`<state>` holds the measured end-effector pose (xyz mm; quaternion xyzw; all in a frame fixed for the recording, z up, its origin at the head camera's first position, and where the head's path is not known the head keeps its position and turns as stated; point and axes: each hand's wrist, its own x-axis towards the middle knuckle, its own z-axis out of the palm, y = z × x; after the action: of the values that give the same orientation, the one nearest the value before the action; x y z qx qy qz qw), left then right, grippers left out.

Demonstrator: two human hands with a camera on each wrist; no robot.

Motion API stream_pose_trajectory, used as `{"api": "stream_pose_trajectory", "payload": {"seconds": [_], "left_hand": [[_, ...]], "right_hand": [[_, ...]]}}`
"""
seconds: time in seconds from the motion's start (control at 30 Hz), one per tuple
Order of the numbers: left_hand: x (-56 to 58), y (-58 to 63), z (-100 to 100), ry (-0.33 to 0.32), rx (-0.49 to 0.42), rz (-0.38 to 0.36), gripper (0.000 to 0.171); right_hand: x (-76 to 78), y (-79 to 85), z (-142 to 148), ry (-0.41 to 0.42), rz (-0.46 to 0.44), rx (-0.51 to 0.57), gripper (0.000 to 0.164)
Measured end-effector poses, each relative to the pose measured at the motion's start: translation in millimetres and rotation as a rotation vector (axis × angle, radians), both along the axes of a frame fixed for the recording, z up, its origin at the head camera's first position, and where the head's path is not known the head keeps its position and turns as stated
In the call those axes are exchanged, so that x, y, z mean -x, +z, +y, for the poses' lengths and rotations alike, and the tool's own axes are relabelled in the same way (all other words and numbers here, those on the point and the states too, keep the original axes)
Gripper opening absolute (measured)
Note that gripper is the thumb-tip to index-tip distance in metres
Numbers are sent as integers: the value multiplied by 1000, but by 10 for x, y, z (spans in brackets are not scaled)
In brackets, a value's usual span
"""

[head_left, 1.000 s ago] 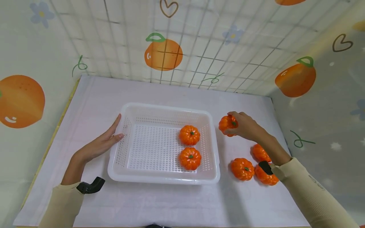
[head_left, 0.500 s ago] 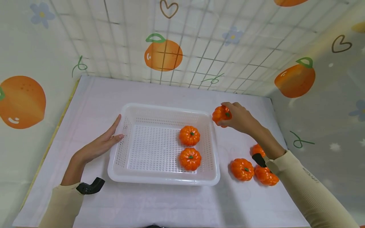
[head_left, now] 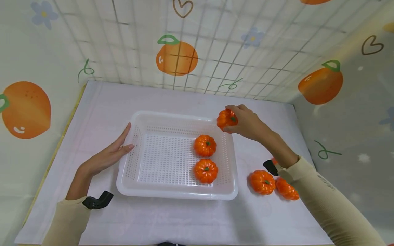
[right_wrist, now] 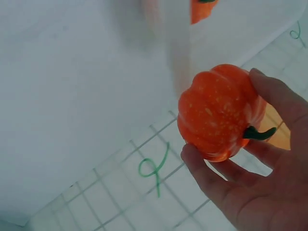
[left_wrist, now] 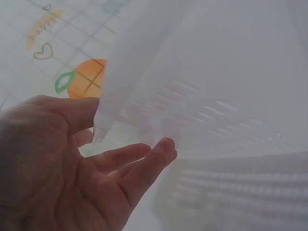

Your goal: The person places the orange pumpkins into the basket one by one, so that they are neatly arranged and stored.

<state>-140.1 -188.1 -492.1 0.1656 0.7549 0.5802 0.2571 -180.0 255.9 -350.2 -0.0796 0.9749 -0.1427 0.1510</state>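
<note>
My right hand (head_left: 247, 123) grips a small orange toy pumpkin (head_left: 226, 119) by its sides, above the back right corner of a white plastic basket (head_left: 176, 194). In the right wrist view, the held pumpkin (right_wrist: 221, 113) shows a green stem, with thumb and fingertips around it. My left hand (head_left: 106, 157) holds the basket's left rim, thumb over the edge. The left wrist view has its fingers (left_wrist: 149, 168) against the outer wall. Inside the basket, at the right, sit a rear pumpkin (head_left: 205, 146) and a front pumpkin (head_left: 206, 171).
Right of the basket lie a pumpkin (head_left: 262, 182) and another pumpkin (head_left: 287, 189); a third is mostly hidden by the right wrist. A white cloth (head_left: 172, 222) covers the table. A patterned curtain (head_left: 215, 41) stands behind it and at the sides.
My right hand has carried its pumpkin left and away from me, from beside the basket to over its back right corner. The left hand and basket stay put.
</note>
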Motion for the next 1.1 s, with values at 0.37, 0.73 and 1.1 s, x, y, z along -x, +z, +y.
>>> {"api": "stream_pose_trajectory", "payload": {"seconds": [0.37,0.73,1.1], "left_hand": [[0,-2,-15,4,-6,-6,75],[23,-9,1,4,2,-8,75],[22,-27,-7,11,-11,-7,77]], "right_hand": [[44,-57,-431,109,-13,42,79],[76,-90,-802,235,-40,51,76],[69,-211,-1102,344,-110,66,74]]}}
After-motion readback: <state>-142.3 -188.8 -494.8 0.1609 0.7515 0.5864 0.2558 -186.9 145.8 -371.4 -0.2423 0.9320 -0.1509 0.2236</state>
